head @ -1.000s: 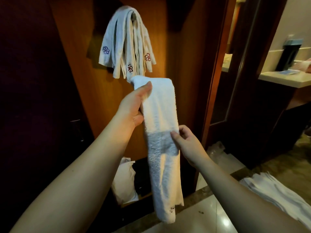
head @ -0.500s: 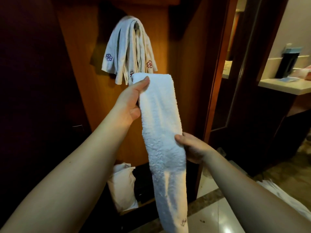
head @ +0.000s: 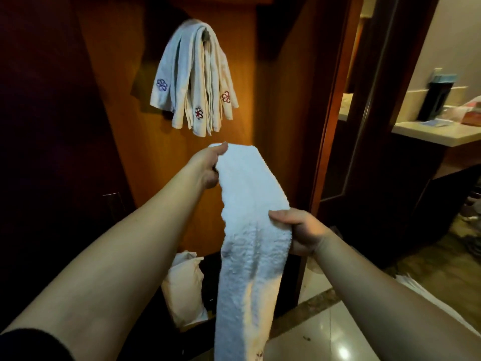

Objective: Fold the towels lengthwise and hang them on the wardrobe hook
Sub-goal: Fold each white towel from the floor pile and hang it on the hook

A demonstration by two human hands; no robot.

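Note:
A long white towel (head: pixel 250 209), folded into a narrow strip, hangs in front of me. My left hand (head: pixel 208 165) pinches its top left corner, thumb on the near face. My right hand (head: pixel 299 230) grips its right edge about halfway down. The lower end drops out of view at the bottom. Above it, several folded white towels (head: pixel 194 82) with embroidered flower marks hang on the wardrobe hook (head: pixel 205 33), which they mostly hide.
The hook sits on an orange wooden wardrobe panel (head: pixel 276 105). A dark door (head: pixel 46 126) stands at the left. A white bag (head: pixel 184 287) lies low inside the wardrobe. More white towels (head: pixel 416 285) lie on the floor at right. A counter (head: pixel 437 134) stands behind the doorway.
The view has tilted up, so the hung towels sit higher above the held towel. My right hand has slid to the towel's right edge and grips it there.

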